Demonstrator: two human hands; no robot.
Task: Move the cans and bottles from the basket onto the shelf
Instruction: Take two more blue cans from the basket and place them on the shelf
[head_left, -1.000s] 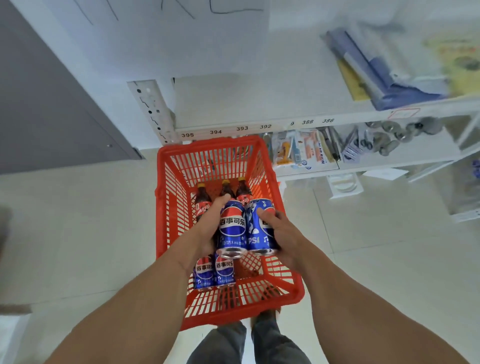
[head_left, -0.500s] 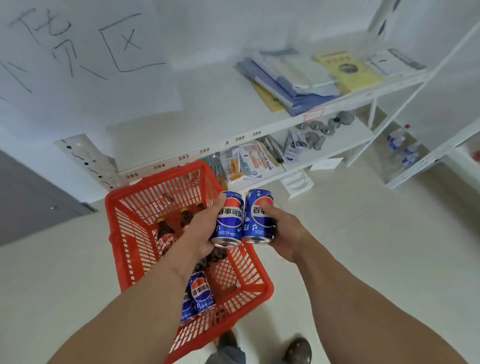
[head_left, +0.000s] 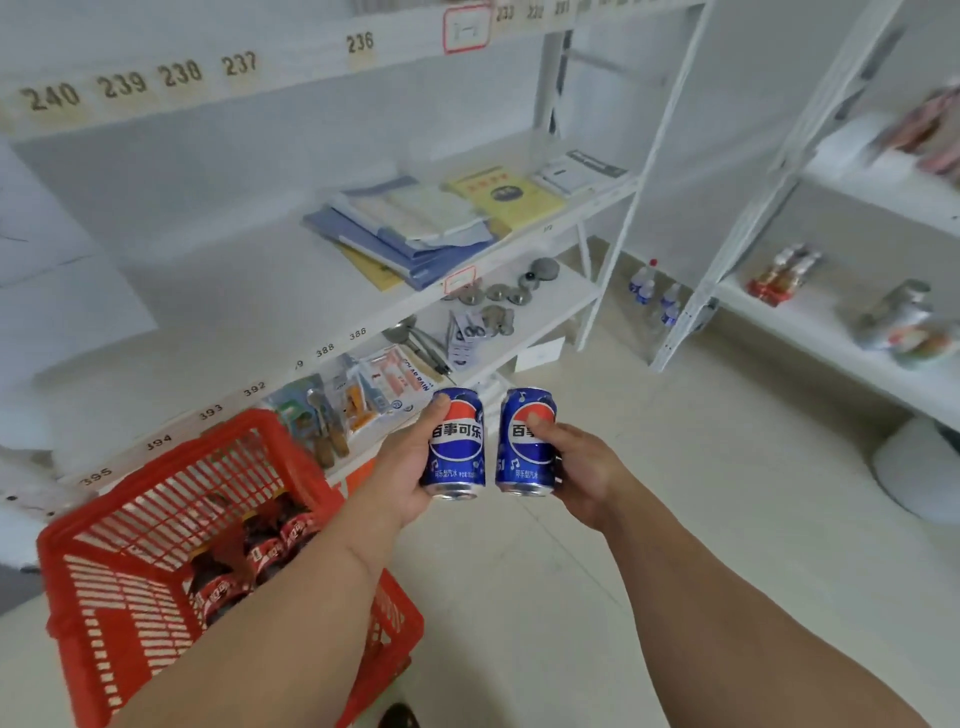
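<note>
The left hand (head_left: 410, 467) and right hand (head_left: 582, 473) each gripped an upright blue Pepsi can, the left can (head_left: 457, 447) and right can (head_left: 525, 441), over the floor right of the red plastic basket (head_left: 130, 613). Dark red-labelled bottles (head_left: 249, 561) remained inside; the white metal shelf (head_left: 519, 301) beyond held neither can.

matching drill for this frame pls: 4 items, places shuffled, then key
Items
1. left-hand Pepsi can
2. right-hand Pepsi can
3. cola bottles
4. yellow booklet

Places
A. lying on the white shelf beside the blue folders
B. inside the red basket
C. in the grip of the right hand
D. in the grip of the left hand

Pairs: 1-D, 2-C, 3-B, 4-A
</note>
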